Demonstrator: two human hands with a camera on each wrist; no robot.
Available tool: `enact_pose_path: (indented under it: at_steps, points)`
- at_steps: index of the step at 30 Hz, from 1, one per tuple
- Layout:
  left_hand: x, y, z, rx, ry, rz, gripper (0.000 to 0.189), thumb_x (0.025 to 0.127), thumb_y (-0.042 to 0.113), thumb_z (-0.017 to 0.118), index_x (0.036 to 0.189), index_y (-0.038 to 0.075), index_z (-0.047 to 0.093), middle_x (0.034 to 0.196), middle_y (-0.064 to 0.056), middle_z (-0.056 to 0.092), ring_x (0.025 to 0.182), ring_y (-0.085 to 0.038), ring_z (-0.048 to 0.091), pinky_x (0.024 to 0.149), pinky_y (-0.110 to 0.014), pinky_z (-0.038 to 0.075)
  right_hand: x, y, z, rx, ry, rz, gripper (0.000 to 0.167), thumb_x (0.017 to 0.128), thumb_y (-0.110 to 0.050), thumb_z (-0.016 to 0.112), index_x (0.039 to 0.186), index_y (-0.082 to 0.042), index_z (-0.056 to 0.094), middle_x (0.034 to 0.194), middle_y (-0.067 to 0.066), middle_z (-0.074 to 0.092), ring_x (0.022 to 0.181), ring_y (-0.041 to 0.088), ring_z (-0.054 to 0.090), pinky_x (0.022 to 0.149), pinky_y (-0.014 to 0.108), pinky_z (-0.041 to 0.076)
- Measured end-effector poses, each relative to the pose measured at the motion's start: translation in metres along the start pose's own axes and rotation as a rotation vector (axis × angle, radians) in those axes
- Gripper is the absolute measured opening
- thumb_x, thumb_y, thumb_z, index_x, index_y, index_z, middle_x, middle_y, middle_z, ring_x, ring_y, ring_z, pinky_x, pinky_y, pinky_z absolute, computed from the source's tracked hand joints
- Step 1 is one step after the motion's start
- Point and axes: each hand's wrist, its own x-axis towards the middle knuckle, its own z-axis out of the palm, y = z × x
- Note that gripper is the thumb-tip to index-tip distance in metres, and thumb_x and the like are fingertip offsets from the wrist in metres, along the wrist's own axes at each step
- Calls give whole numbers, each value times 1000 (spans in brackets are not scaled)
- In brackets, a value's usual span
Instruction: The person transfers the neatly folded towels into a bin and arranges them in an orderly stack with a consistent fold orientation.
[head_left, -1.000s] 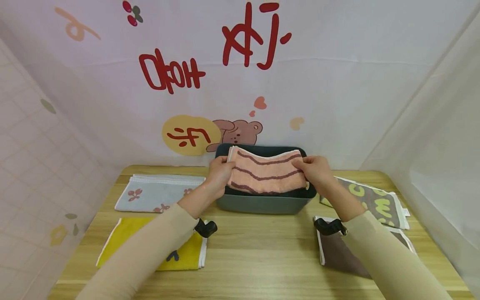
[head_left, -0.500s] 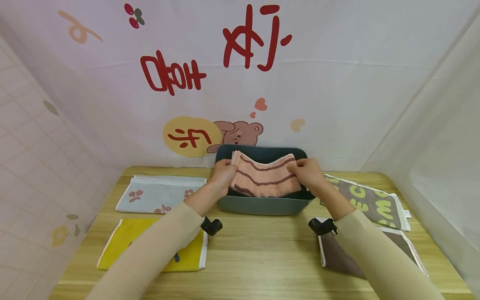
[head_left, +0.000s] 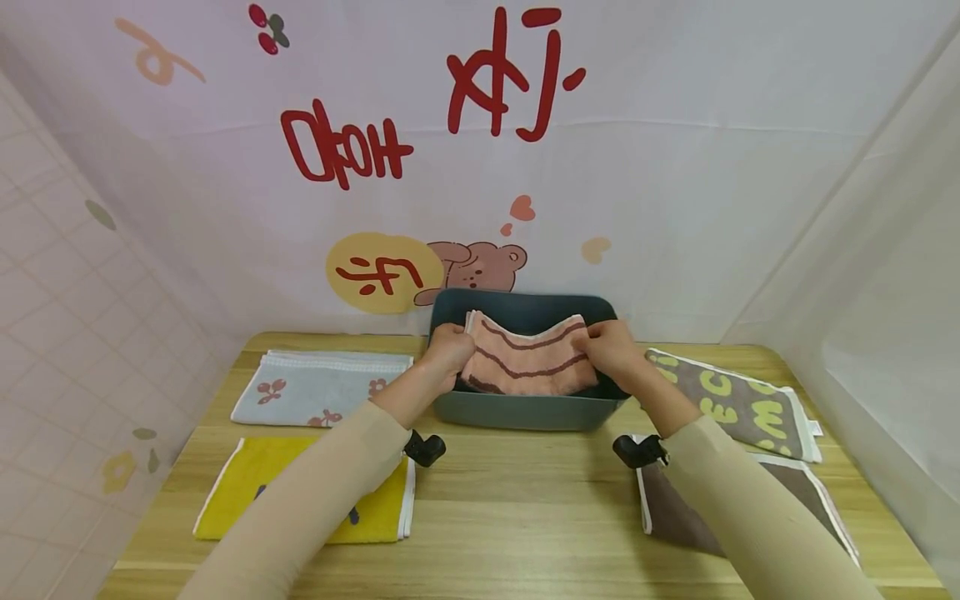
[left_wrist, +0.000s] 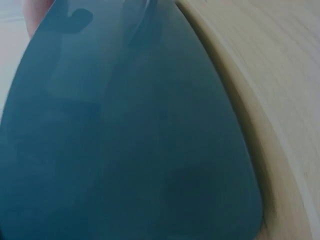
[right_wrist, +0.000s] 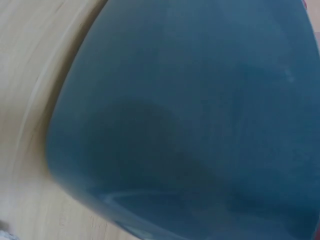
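Note:
A pink towel (head_left: 528, 360) with wavy maroon stripes and a white edge sags between both hands, inside the mouth of a dark teal bin (head_left: 525, 412). My left hand (head_left: 447, 354) pinches its left end; my right hand (head_left: 617, 350) pinches its right end. The towel's lower part is hidden behind the bin's front wall. In the left wrist view the outer wall of the bin (left_wrist: 135, 130) fills most of the picture, with a bit of finger at the top left. The right wrist view likewise shows mostly the bin's wall (right_wrist: 190, 110).
On the wooden table (head_left: 517, 517), a light blue towel (head_left: 315, 387) and a yellow towel (head_left: 300, 492) lie folded at left. At right lie a grey towel with yellow-green letters (head_left: 738, 404) and a brown towel (head_left: 682, 508). A printed white curtain (head_left: 675, 192) hangs behind.
The pink towel has sunk lower into the bin and sags more. My right hand has moved left and down, bringing the towel's ends closer together; my left hand has dropped slightly.

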Motion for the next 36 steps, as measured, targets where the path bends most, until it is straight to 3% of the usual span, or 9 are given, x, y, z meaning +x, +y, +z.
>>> enact_pose_path:
  at_steps: [5, 8, 14, 22, 27, 29, 31, 33, 36]
  points:
    - [-1, 1, -2, 61, -9, 4, 52, 97, -6, 43, 148, -10, 40, 153, -21, 39, 136, -35, 40, 103, -40, 43, 3, 1, 2, -34, 0, -20, 27, 105, -9, 55, 99, 11, 72, 68, 3, 55, 64, 17, 52, 58, 29, 42]
    - [-2, 1, -1, 76, -25, -6, 54, 95, -9, 42, 149, -10, 39, 157, -22, 35, 139, -36, 38, 93, -39, 42, 3, 2, 4, -72, -3, -24, 26, 104, -7, 55, 98, 11, 72, 69, 4, 56, 65, 18, 53, 59, 30, 43]
    - [3, 0, 1, 114, -9, -30, 52, 98, -6, 42, 150, -7, 40, 158, -22, 36, 145, -35, 36, 111, -43, 39, 5, 3, 9, -117, -2, 6, 26, 103, -7, 55, 107, 11, 73, 82, 11, 65, 75, 23, 59, 62, 30, 47]
    - [5, 0, 0, 122, -3, -37, 44, 100, -4, 44, 144, -10, 44, 154, -23, 39, 140, -37, 41, 111, -44, 41, 9, 6, 14, -123, 7, 16, 26, 104, -6, 51, 102, 10, 72, 78, 11, 60, 70, 23, 55, 59, 31, 45]
    - [5, 1, -1, 155, 15, -35, 25, 99, -5, 45, 123, -10, 51, 110, -16, 53, 90, -25, 56, 74, -34, 45, 10, 8, 15, -134, 6, 10, 26, 101, -3, 50, 84, 5, 69, 62, 3, 46, 59, 19, 46, 55, 31, 39]
    - [5, 1, -1, 165, 25, -35, 22, 101, -2, 46, 121, -10, 53, 90, -13, 51, 63, -20, 45, 63, -34, 41, 9, 6, 15, -138, 5, 8, 27, 102, -5, 51, 85, 5, 69, 61, 1, 45, 58, 17, 45, 56, 31, 39]
    - [5, 1, 0, 154, 31, -39, 27, 106, 6, 48, 127, -9, 56, 97, -15, 60, 67, -17, 53, 64, -34, 45, 8, 5, 14, -137, -1, 4, 26, 103, -8, 52, 88, 4, 70, 61, 0, 45, 58, 17, 45, 57, 31, 39]
    - [5, 1, 1, 134, 34, -42, 35, 108, 12, 49, 134, -10, 54, 119, -21, 64, 91, -21, 64, 80, -34, 52, 7, 4, 14, -140, -8, 5, 27, 104, -12, 52, 86, 2, 68, 59, -1, 42, 57, 16, 42, 58, 32, 38]
    - [4, 2, 2, 84, 32, -32, 48, 109, 19, 51, 149, -8, 45, 161, -20, 38, 142, -30, 43, 111, -40, 45, 7, 4, 13, -157, 2, 3, 27, 103, -15, 55, 82, 0, 63, 61, 0, 41, 59, 18, 42, 59, 34, 39]
